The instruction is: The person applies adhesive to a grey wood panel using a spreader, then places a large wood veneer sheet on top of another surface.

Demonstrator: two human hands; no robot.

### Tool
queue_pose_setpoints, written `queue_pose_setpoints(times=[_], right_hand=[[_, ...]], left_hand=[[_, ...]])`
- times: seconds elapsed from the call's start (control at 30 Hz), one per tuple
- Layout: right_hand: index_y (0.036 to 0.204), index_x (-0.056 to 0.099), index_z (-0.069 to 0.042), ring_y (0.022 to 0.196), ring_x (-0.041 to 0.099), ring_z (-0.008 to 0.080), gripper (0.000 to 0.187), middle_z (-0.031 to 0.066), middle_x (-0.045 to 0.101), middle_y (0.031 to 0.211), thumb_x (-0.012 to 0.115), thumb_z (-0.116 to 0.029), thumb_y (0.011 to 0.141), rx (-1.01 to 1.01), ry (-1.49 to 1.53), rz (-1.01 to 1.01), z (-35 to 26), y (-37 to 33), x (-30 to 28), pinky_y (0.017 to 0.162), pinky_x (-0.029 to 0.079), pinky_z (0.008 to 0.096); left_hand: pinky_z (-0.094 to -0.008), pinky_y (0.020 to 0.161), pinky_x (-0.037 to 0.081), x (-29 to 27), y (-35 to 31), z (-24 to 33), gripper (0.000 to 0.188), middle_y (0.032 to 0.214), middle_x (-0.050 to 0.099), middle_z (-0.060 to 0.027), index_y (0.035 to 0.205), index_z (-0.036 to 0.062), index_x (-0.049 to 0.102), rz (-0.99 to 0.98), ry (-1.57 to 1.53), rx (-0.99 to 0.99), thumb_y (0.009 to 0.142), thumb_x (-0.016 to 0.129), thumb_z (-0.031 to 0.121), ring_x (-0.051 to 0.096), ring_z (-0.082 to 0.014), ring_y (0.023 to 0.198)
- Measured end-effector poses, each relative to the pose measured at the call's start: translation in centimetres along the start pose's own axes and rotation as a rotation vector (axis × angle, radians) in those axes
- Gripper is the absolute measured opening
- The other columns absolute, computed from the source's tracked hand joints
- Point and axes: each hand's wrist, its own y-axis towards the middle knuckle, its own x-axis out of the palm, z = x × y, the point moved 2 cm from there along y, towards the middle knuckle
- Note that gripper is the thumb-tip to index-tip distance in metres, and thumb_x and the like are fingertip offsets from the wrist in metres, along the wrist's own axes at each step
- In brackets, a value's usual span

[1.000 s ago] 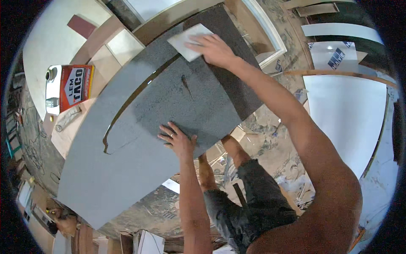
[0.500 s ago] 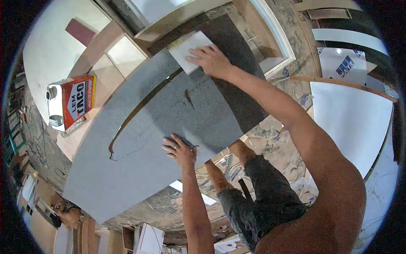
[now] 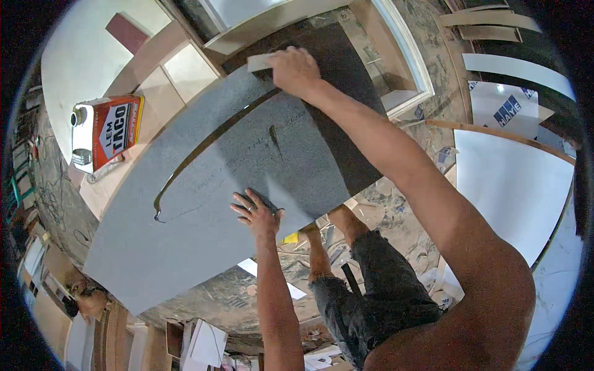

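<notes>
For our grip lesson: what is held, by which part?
The right hand holds a pale, flat, rectangular piece by its right side; the left hand holds nothing.

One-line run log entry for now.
left hand: open on grey panel | right hand: holding pale flat piece | brown streak: on panel

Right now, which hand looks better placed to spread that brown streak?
Probably the right hand: its grip has a pale flat piece near the brown streak's upper end. The left hand rests, holding nothing, on the grey panel.

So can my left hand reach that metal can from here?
Probably yes, with a stretch: your left hand rests on the grey panel, and only a brown streak crosses the way to the metal can.
</notes>
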Motion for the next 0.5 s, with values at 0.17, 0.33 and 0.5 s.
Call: queue_pose_setpoints(times=[0.17, 0.33, 0.5], right_hand=[[0.104, 0.073, -0.015, 0.104, 0.066, 0.03, 0.027, 0.0106, 0.071, 0.106, 0.053, -0.016, 0.086, -0.165, -0.039, -0.229, -2.1, -1.0, -2.2, 0.088, 0.05, 0.0466], [0.121, 0.069, -0.029, 0.108, 0.067, 0.0325, 0.041, 0.0134, 0.071, 0.11, 0.051, -0.015, 0.087, -0.048, -0.062, -0.259, 0.3, 0.0, -2.5, 0.091, 0.053, 0.0494], [0.104, 0.073, -0.015, 0.099, 0.068, 0.0344, 0.028, 0.0148, 0.071, 0.102, 0.061, -0.009, 0.079, -0.245, -0.1, -0.224, -1.4, -13.9, -0.2, 0.086, 0.055, 0.048]], left_hand=[[-0.0738, 0.106, 0.031, 1.2, -0.3, -2.0, 0.142, 0.162, -0.013, -0.0301, 0.158, 0.0052, -0.004, 0.095, 0.004, 0.017, 0.063, 0.087, 0.058, -0.007, -0.0621, 0.144], [-0.0741, 0.107, 0.029, 1.3, -0.2, -0.8, 0.142, 0.162, -0.012, -0.0291, 0.159, 0.0075, -0.004, 0.099, -0.034, 0.019, 0.063, 0.089, 0.055, -0.002, -0.062, 0.144], [-0.0764, 0.105, 0.028, 1.0, -0.5, -1.7, 0.141, 0.162, -0.012, -0.0286, 0.159, 0.0087, -0.006, 0.109, -0.067, 0.031, 0.064, 0.089, 0.052, -0.002, -0.0604, 0.145]])
